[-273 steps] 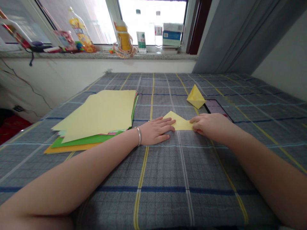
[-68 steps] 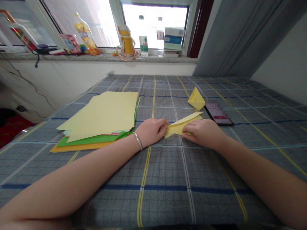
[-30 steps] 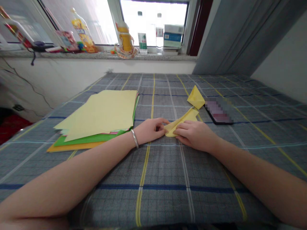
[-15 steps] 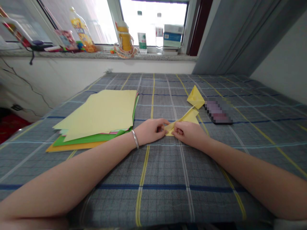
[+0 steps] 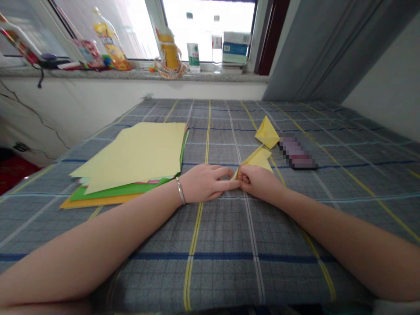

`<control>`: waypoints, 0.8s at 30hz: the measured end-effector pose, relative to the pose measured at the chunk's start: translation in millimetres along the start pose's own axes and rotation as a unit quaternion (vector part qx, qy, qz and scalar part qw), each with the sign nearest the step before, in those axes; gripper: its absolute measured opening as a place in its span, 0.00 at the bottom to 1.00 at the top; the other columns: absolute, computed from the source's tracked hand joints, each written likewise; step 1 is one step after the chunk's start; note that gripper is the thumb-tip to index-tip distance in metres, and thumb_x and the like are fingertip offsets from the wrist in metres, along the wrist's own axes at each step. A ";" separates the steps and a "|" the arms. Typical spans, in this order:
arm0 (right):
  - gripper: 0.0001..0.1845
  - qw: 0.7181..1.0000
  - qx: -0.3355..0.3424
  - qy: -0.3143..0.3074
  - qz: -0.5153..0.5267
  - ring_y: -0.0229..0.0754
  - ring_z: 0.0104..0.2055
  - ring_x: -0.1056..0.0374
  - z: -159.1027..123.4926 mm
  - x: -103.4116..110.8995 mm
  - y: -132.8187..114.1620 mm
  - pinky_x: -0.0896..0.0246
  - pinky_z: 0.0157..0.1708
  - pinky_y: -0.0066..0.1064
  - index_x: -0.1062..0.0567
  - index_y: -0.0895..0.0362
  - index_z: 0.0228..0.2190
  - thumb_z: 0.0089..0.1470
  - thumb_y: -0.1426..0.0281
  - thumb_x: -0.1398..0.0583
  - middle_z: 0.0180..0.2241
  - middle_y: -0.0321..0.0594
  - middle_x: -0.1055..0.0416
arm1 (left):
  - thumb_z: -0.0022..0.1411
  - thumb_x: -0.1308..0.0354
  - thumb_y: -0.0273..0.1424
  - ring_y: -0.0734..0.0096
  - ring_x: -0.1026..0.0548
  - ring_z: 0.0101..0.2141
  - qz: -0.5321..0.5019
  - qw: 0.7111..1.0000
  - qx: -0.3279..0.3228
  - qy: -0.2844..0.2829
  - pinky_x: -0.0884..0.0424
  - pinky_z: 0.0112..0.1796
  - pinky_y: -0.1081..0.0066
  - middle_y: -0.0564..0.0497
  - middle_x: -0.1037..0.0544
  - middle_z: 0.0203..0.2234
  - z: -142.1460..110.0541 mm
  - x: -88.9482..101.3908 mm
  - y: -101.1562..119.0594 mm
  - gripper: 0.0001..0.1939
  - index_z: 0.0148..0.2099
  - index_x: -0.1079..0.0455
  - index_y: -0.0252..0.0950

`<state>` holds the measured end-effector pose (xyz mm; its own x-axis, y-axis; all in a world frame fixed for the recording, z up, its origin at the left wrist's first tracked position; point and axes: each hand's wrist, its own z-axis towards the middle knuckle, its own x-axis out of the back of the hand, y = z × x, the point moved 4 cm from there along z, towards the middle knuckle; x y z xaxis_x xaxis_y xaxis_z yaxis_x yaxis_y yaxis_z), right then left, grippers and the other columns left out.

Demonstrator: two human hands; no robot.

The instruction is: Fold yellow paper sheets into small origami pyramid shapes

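A partly folded sheet of yellow paper lies slantwise on the checked cloth, its near end at my fingers. My right hand is closed on that near end, fingers curled in and pressed to the paper. From the left, my left hand grips the paper's tip between thumb and forefinger, close against the right knuckles; the exact contact is partly hidden. A silver bangle circles the left wrist. Just beyond the sheet's far end stands a folded yellow paper shape, pointed at the top.
Left of my hands lies a stack of coloured paper, yellow uppermost, green and orange below. A phone-like object, pixelated, lies to the right. Bottles, including an orange drink bottle, and boxes line the windowsill.
My left hand has shifted right, up against the right hand, its thumb stretched out further. The near end of the yellow paper has been turned up and is now mostly covered by my fingers.
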<state>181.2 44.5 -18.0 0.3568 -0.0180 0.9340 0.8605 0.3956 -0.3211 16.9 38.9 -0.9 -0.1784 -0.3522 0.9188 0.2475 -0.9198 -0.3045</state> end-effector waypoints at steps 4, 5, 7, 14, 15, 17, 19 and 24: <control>0.08 1.000 -0.002 0.016 0.022 0.34 0.23 0.45 0.5 -0.7 2.1 0.57 0.23 0.28 0.36 0.55 0.23 0.51 0.67 0.42 0.21 0.31 0.36 | 0.67 0.51 0.34 0.69 0.28 0.33 0.038 0.999 -0.005 -0.039 0.34 0.30 0.72 0.50 0.27 0.36 0.7 -0.1 1.8 0.17 0.57 0.35 0.47; 0.08 0.999 0.004 0.024 0.022 0.34 0.22 0.45 0.4 -1.1 2.6 0.57 0.23 0.28 0.37 0.54 0.23 0.52 0.68 0.43 0.20 0.31 0.37 | 0.67 0.51 0.35 0.69 0.28 0.33 0.032 0.998 0.002 -0.049 0.35 0.30 0.72 0.50 0.27 0.34 0.7 -1.5 1.1 0.16 0.56 0.34 0.45; 0.08 0.999 0.018 0.031 0.025 0.34 0.22 0.45 0.4 -2.5 3.8 0.56 0.23 0.28 0.37 0.54 0.24 0.53 0.68 0.43 0.20 0.30 0.38 | 0.67 0.52 0.36 0.68 0.27 0.34 0.015 0.998 0.020 -0.058 0.34 0.30 0.71 0.50 0.26 0.34 0.6 -4.1 -1.0 0.16 0.54 0.32 0.44; 0.05 0.986 0.155 0.045 0.028 0.40 0.37 0.35 -1.7 0.6 2.3 0.42 0.37 0.31 0.28 0.56 0.31 0.54 0.74 0.44 0.33 0.40 0.30 | 0.67 0.51 0.34 0.67 0.27 0.35 -0.010 0.997 0.028 -0.069 0.33 0.32 0.70 0.50 0.27 0.34 1.3 -4.3 -3.8 0.13 0.47 0.28 0.42; 0.07 0.981 0.187 0.045 0.021 0.41 0.39 0.35 -2.9 1.8 0.9 0.41 0.39 0.32 0.26 0.56 0.32 0.56 0.75 0.45 0.35 0.41 0.29 | 0.67 0.51 0.34 0.67 0.27 0.35 -0.012 0.997 0.025 -0.070 0.33 0.32 0.70 0.50 0.27 0.34 1.3 -3.6 -3.8 0.12 0.46 0.28 0.42; 0.11 0.971 0.234 0.040 0.002 0.42 0.41 0.35 -5.8 3.4 -1.1 0.40 0.42 0.34 0.24 0.55 0.33 0.58 0.75 0.46 0.36 0.42 0.28 | 0.67 0.51 0.34 0.67 0.28 0.36 -0.015 0.997 0.020 -0.067 0.33 0.32 0.70 0.49 0.27 0.35 1.0 -2.2 -4.1 0.11 0.45 0.28 0.41; 0.13 0.965 0.258 0.037 -0.016 0.42 0.43 0.35 -8.2 5.0 -1.9 0.39 0.43 0.35 0.23 0.54 0.35 0.59 0.75 0.47 0.37 0.42 0.27 | 0.67 0.51 0.33 0.67 0.28 0.36 -0.018 0.998 0.013 -0.060 0.33 0.34 0.70 0.49 0.27 0.37 0.5 -1.6 -4.6 0.11 0.46 0.28 0.40; 0.13 0.956 0.285 0.018 -0.058 0.41 0.44 0.32 -12.8 11.3 -3.8 0.38 0.43 0.33 0.22 0.53 0.38 0.59 0.75 0.46 0.41 0.40 0.25 | 0.65 0.50 0.31 0.66 0.29 0.37 -0.036 0.998 -0.002 -0.051 0.33 0.37 0.68 0.48 0.26 0.39 0.2 -2.2 -4.2 0.11 0.48 0.30 0.40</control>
<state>186.6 31.0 -8.3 0.2910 -0.1194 0.9492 0.5599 0.8258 -0.0678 16.4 43.5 -1.5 -0.0974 -0.2650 0.9593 0.2339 -0.9430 -0.2367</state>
